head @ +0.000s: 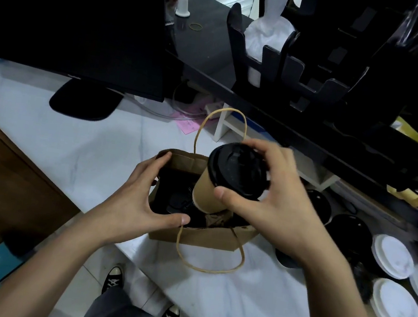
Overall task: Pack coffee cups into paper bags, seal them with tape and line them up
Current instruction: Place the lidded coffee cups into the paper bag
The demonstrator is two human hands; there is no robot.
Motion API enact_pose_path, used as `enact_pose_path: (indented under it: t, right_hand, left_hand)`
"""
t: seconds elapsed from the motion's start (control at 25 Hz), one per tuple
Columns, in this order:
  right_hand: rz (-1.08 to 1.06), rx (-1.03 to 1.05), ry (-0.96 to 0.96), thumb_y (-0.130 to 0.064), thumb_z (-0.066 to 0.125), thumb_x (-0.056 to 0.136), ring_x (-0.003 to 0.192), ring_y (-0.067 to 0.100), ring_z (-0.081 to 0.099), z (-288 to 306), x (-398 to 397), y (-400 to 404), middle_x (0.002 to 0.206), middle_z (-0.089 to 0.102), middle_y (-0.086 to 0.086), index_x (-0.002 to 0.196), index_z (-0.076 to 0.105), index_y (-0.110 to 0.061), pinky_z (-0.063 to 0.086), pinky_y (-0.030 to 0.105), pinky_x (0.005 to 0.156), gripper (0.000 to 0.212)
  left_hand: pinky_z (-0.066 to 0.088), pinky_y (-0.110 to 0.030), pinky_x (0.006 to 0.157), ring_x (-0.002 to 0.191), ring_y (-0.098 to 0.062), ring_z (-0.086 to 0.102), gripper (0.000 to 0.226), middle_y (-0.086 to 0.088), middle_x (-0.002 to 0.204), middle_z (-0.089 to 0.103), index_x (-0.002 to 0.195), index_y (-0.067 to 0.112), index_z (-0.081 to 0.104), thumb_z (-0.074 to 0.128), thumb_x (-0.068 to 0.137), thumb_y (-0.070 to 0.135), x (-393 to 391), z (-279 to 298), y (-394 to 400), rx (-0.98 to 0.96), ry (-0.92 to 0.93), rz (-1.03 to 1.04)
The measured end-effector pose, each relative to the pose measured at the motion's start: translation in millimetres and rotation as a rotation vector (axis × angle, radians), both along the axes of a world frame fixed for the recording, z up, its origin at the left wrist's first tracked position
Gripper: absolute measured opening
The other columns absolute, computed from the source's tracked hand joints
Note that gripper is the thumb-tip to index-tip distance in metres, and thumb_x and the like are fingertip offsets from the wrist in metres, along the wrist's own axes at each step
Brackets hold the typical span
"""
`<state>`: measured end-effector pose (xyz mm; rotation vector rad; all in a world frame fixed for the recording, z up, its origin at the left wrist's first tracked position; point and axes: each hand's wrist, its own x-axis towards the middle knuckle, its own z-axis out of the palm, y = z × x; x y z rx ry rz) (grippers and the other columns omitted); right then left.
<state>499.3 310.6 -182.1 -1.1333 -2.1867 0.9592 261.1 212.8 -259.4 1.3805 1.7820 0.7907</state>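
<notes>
Right grip [270,206] pinches the black-lidded coffee cup [226,182], tilted over the paper bag [200,237]; left grip [139,197], fingers spread, holds the bag mouth open on the bench [71,145].

hands [270,206] lowering cup [214,193], open bag [205,237]

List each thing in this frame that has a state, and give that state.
paper bag: upright, mouth open, unsealed.
coffee cup: black lid on, tilted, partly lowered into the bag.
cup inside bag: lidded, already seated.
left hand: spreads the bag mouth open.
right hand: grips the coffee cup by its lid.
white-lidded cups: lidded, standing unpacked at right.
</notes>
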Motion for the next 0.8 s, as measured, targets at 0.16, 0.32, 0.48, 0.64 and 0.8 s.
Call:
enact_pose_path:
  t: [0.16,0.32,0.48,0.64,0.8]
  right_hand:
    - [0.011,-0.093,-0.128,-0.057,0.079,0.073,0.112,-0.009,0.042,-19.7,-14.7,1.6,0.13,0.036,-0.017,0.141,0.038,-0.042,0.037,-0.003,0.08,0.08]
    - [-0.008,-0.076,-0.227,-0.055,0.077,0.077,0.115,0.002,0.043,-29.6,-12.6,5.1,0.133,0.034,-0.012,0.144,0.035,-0.036,0.034,0.005,0.079,0.082]
    - [-0.064,-0.069,-0.299,-0.054,0.076,0.078,0.109,0.008,0.045,-28.8,-4.0,11.8,0.127,0.034,-0.011,0.144,0.033,-0.036,0.034,0.007,0.074,0.081]
    - [-0.1,-0.056,-0.369,-0.053,0.075,0.077,0.099,0.008,0.045,-29.5,-1.9,10.8,0.125,0.028,-0.012,0.146,0.029,-0.034,0.034,0.009,0.068,0.085]
    - [-0.048,-0.011,-0.508,-0.049,0.078,0.077,0.099,0.012,0.054,-29.7,-6.8,9.6,0.126,0.034,-0.005,0.141,0.031,-0.03,0.047,0.023,0.072,0.081]
  left_hand:
    - [0.033,-0.02,0.1,0.127,0.003,0.033,0.121,0.035,0.145,0.016,0.156,0.048,0.009,0.082,0.061,0.065,1.6,-0.4,-1.0,0.005,0.017,0.003]
    - [0.032,-0.02,0.102,0.127,0.004,0.032,0.119,0.033,0.147,0.016,0.156,0.049,0.009,0.084,0.064,0.06,2.1,-1.8,-3.1,0.012,0.013,0.0]
    - [0.032,-0.02,0.102,0.127,0.003,0.033,0.121,0.034,0.146,0.016,0.156,0.049,0.009,0.083,0.061,0.063,1.8,-1.8,-3.4,0.012,0.006,0.005]
    - [0.032,-0.021,0.103,0.129,0.003,0.032,0.122,0.038,0.143,0.016,0.155,0.051,0.009,0.081,0.059,0.069,1.8,-2.4,-2.6,0.01,0.002,-0.012]
    - [0.032,-0.021,0.104,0.131,0.002,0.031,0.121,0.037,0.147,0.015,0.155,0.052,0.009,0.082,0.06,0.068,2.2,-3.4,-2.9,0.012,0.006,-0.02]
